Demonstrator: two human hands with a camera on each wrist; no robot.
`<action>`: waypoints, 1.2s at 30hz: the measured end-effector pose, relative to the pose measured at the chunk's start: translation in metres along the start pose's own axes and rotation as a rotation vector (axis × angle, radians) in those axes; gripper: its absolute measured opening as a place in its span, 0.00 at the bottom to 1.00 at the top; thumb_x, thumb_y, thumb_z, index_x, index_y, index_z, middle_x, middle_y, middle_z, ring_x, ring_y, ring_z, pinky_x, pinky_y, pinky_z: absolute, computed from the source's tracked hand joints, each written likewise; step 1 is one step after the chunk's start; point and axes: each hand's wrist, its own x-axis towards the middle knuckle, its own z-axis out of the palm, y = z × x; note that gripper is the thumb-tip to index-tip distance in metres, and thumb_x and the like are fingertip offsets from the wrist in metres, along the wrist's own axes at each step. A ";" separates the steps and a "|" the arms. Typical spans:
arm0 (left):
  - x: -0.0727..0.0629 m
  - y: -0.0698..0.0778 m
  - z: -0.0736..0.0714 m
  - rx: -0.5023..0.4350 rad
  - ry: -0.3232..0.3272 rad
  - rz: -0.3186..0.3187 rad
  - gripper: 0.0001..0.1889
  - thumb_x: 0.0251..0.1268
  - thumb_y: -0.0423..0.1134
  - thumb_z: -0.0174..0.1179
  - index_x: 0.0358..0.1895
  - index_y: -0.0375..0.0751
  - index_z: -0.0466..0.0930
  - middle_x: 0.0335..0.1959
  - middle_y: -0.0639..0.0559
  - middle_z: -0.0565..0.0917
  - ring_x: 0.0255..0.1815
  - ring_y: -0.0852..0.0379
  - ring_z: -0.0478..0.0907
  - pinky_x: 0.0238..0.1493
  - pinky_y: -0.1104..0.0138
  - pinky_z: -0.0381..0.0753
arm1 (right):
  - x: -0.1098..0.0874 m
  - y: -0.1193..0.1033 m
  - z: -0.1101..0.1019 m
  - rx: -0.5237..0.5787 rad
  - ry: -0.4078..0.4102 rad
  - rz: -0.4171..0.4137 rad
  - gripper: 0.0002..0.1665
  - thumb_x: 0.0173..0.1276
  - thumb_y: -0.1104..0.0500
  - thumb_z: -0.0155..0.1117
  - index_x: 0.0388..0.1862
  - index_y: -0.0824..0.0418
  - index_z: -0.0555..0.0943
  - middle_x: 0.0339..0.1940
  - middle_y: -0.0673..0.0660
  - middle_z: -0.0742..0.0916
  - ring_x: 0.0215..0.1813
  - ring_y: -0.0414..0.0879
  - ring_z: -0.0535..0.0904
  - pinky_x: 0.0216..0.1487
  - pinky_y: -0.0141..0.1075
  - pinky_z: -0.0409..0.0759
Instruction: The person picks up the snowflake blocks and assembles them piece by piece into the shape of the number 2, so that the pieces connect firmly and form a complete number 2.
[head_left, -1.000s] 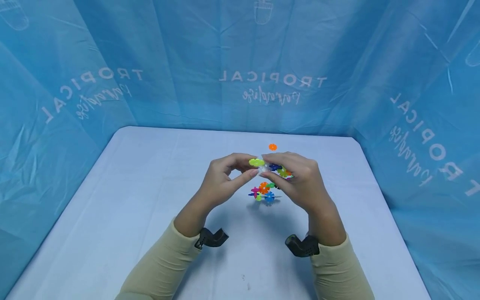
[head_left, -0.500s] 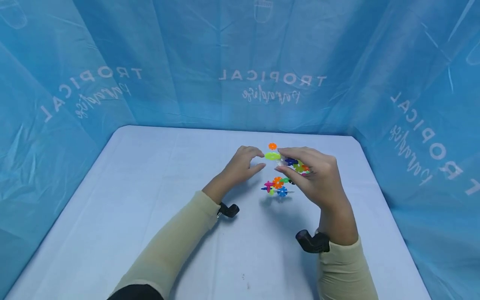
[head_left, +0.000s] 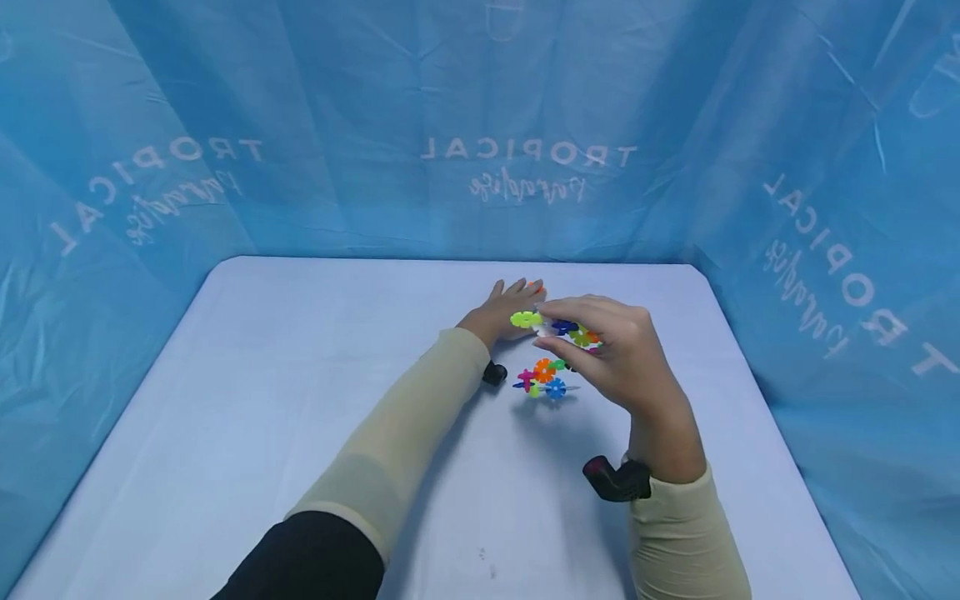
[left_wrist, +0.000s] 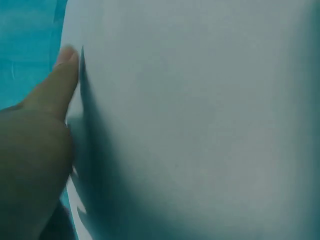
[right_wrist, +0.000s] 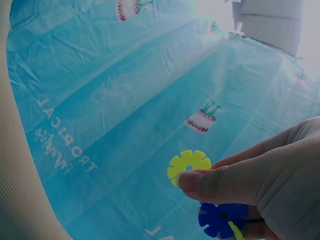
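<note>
My right hand pinches a linked chain of notched plastic discs, held up over the table. A yellow-green disc sticks out at its left end, with a clear disc and a dark blue disc beside it. More of the chain, with an orange disc and a blue disc, hangs below the hand; the palm hides part of it. Toward the back of the table my left hand reaches with fingers spread, its fingertips at a loose orange disc that they partly cover.
A white-covered table spreads under both arms. Blue printed curtains stand along its back and sides. Each wrist wears a black camera mount. The left forearm crosses the table's middle.
My left hand has let go of the discs and moved forward to the loose orange disc. The right hand has kept its hold, shifting right, then slightly back left.
</note>
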 end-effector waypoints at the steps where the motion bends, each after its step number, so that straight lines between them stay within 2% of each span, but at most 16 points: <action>1: 0.002 0.000 0.001 0.008 0.009 -0.005 0.35 0.85 0.63 0.38 0.87 0.55 0.52 0.87 0.57 0.48 0.86 0.50 0.37 0.80 0.44 0.31 | 0.001 0.000 0.000 0.003 -0.002 0.001 0.24 0.62 0.60 0.84 0.55 0.67 0.89 0.50 0.57 0.91 0.52 0.52 0.89 0.58 0.34 0.82; 3: 0.005 0.000 0.002 0.030 0.042 0.003 0.30 0.87 0.58 0.39 0.85 0.57 0.59 0.85 0.57 0.55 0.86 0.53 0.42 0.80 0.46 0.32 | 0.001 0.000 0.001 0.007 -0.004 0.000 0.27 0.55 0.68 0.85 0.55 0.67 0.89 0.49 0.58 0.91 0.51 0.53 0.89 0.58 0.34 0.82; 5: 0.007 0.000 0.005 0.041 0.080 0.014 0.26 0.87 0.54 0.44 0.81 0.58 0.67 0.82 0.56 0.63 0.84 0.54 0.50 0.81 0.49 0.35 | 0.002 0.000 0.002 0.007 -0.001 0.003 0.29 0.51 0.72 0.86 0.55 0.67 0.89 0.49 0.58 0.91 0.50 0.53 0.89 0.57 0.34 0.82; 9: 0.007 -0.001 0.006 0.027 0.170 0.028 0.17 0.84 0.42 0.56 0.68 0.50 0.84 0.70 0.52 0.78 0.75 0.51 0.68 0.79 0.56 0.56 | 0.001 0.000 0.003 0.010 -0.002 0.012 0.29 0.51 0.72 0.86 0.54 0.67 0.89 0.49 0.58 0.91 0.50 0.53 0.89 0.57 0.33 0.82; 12: 0.003 -0.003 0.004 0.000 0.206 -0.003 0.12 0.80 0.37 0.61 0.58 0.45 0.89 0.60 0.51 0.84 0.64 0.51 0.77 0.71 0.59 0.71 | 0.001 0.000 0.003 0.006 -0.007 0.020 0.27 0.53 0.71 0.86 0.54 0.67 0.89 0.49 0.58 0.91 0.50 0.53 0.89 0.57 0.32 0.82; 16: 0.000 -0.006 0.002 -0.017 0.204 -0.039 0.11 0.77 0.36 0.64 0.56 0.43 0.89 0.55 0.51 0.85 0.59 0.51 0.79 0.65 0.56 0.75 | 0.000 0.001 0.004 0.009 -0.013 0.024 0.26 0.53 0.71 0.86 0.53 0.68 0.89 0.48 0.58 0.91 0.50 0.52 0.89 0.57 0.32 0.82; 19: 0.003 -0.008 0.003 -0.033 0.201 -0.059 0.11 0.74 0.36 0.68 0.56 0.44 0.89 0.51 0.53 0.85 0.56 0.52 0.79 0.62 0.56 0.76 | -0.001 0.003 0.006 0.015 -0.015 0.027 0.27 0.53 0.71 0.86 0.53 0.67 0.89 0.49 0.58 0.91 0.51 0.52 0.89 0.57 0.33 0.82; 25: 0.011 -0.004 0.005 -0.084 0.218 -0.143 0.06 0.71 0.34 0.71 0.47 0.43 0.91 0.39 0.53 0.84 0.43 0.55 0.78 0.53 0.62 0.79 | -0.001 0.004 0.010 0.020 -0.027 0.033 0.26 0.54 0.71 0.85 0.54 0.67 0.89 0.49 0.57 0.91 0.51 0.52 0.89 0.56 0.34 0.83; 28: 0.012 -0.003 0.005 -0.172 0.222 -0.195 0.03 0.72 0.36 0.70 0.44 0.43 0.90 0.38 0.53 0.83 0.42 0.54 0.78 0.52 0.61 0.78 | 0.000 0.004 0.012 0.024 -0.037 0.030 0.26 0.54 0.71 0.85 0.54 0.67 0.89 0.49 0.57 0.91 0.51 0.51 0.89 0.55 0.35 0.83; 32: 0.013 -0.004 0.002 -0.367 0.225 -0.249 0.09 0.69 0.39 0.73 0.48 0.44 0.86 0.42 0.52 0.82 0.46 0.53 0.77 0.54 0.60 0.77 | 0.001 0.004 0.014 0.030 -0.048 0.027 0.26 0.54 0.70 0.85 0.54 0.67 0.89 0.50 0.56 0.91 0.52 0.51 0.88 0.55 0.37 0.84; 34: 0.011 -0.005 0.000 -0.436 0.220 -0.249 0.11 0.69 0.38 0.73 0.50 0.43 0.84 0.44 0.52 0.82 0.46 0.53 0.77 0.54 0.61 0.78 | 0.002 0.004 0.015 0.032 -0.051 0.023 0.26 0.54 0.70 0.85 0.54 0.67 0.89 0.50 0.56 0.91 0.52 0.51 0.88 0.55 0.38 0.84; 36: 0.008 -0.006 -0.002 -0.457 0.208 -0.230 0.12 0.69 0.38 0.73 0.51 0.42 0.84 0.44 0.51 0.82 0.46 0.53 0.77 0.53 0.63 0.79 | 0.002 0.005 0.016 0.031 -0.052 0.017 0.26 0.54 0.71 0.85 0.54 0.67 0.89 0.50 0.56 0.91 0.52 0.51 0.89 0.55 0.39 0.85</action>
